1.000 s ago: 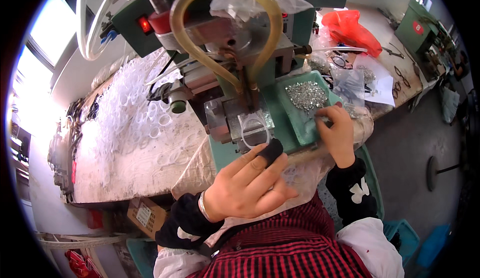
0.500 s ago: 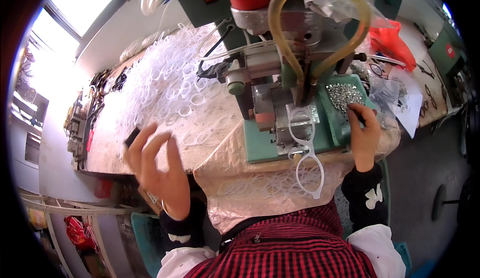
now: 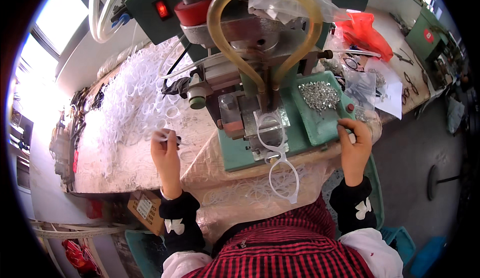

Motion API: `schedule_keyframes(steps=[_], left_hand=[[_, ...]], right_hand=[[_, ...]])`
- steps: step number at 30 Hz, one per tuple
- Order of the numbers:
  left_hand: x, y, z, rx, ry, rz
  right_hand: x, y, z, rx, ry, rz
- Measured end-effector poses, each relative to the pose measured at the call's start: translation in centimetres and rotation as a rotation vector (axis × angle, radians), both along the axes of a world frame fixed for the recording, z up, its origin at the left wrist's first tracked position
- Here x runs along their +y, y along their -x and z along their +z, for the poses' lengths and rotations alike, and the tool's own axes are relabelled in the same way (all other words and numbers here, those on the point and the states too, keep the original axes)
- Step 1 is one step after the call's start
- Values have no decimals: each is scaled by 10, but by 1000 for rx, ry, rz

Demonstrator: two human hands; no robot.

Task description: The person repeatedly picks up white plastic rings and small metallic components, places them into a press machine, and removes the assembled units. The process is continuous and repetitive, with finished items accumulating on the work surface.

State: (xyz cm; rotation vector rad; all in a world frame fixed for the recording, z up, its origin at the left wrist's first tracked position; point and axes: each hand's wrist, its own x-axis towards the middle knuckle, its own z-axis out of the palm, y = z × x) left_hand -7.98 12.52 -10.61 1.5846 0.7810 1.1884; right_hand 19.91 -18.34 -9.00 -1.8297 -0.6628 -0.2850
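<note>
My left hand [image 3: 166, 158] is over the worktable, thumb and fingers pinched on a white eyeglass frame [image 3: 160, 136], mostly hidden by the fingers. At the right, my right hand [image 3: 356, 150] has its fingers curled together beside the near right corner of a green tray [image 3: 327, 132]. Something small and pale shows between them, too small to name. Small shiny metal pieces [image 3: 320, 96] lie heaped in that tray. Between my hands, another white eyeglass frame [image 3: 283, 179] sits in the bench press [image 3: 232, 113], one rim under the tool, the other hanging toward me.
A big heap of white frames [image 3: 135, 88] covers the table's left part. More frames [image 3: 240, 188] lie on the brown sheet [image 3: 210, 170] before my lap. A yellowish hose [image 3: 212, 23] loops over the press. To the right are a red bag [image 3: 367, 35] and plastic bags [image 3: 361, 85].
My left hand has gone from spread fingers to a pinch on a frame at the table. My right hand has drawn back from the metal pieces to the tray's near corner. The view has shifted.
</note>
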Motion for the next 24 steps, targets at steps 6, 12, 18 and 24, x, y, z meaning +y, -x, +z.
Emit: schedule_keyframes(steps=[6,12,18,24], left_hand=[[-25,-27,33,-68,387,-279],[-47,-24,-16,-268,645,-316],[-74,-48,57,-288,437,-323],[-145,-28,130,-554,369,-645]], right_hand=[[70,21,59,-89,-143,383],[104,39,49,191,-315,474],[105,43,51,533,-465,577],[104,66,75,721,-600,650]])
